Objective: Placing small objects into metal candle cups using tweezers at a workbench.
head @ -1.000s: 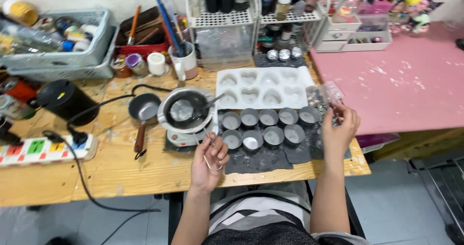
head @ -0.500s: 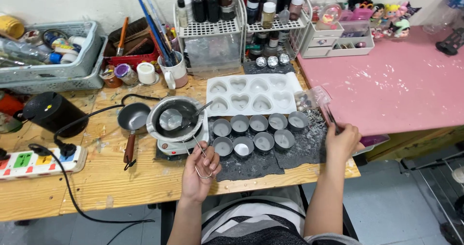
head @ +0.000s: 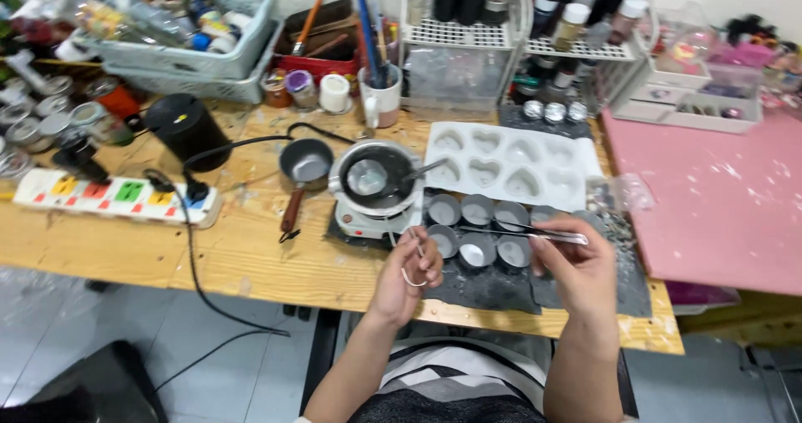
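- Right now the right hand (head: 576, 268) has its grip clamped on metal tweezers (head: 535, 233), tips pointing left over the small round tins (head: 480, 231).
- Left hand (head: 409, 273) has its grip pinched together on a thin wick (head: 415, 260): pale strand, curls below the fingers.
- Wick sits just left of the tweezer tips, apart from them, just in front of the tins.
- Tins stand in two rows on a dark mat (head: 493, 285) between the two grips; insides look pale, can't tell whether any wick is set in them.
- Judgement: early stage, wick not yet placed in a tin; tins all seem left to do.
- Beyond the left grip: small pot (head: 373, 177) on a hot plate (head: 368, 218), contents look melted.
- Beyond the right grip: white heart mould (head: 510, 168), cavities look unfilled.
- All on the wooden desk (head: 251, 256).
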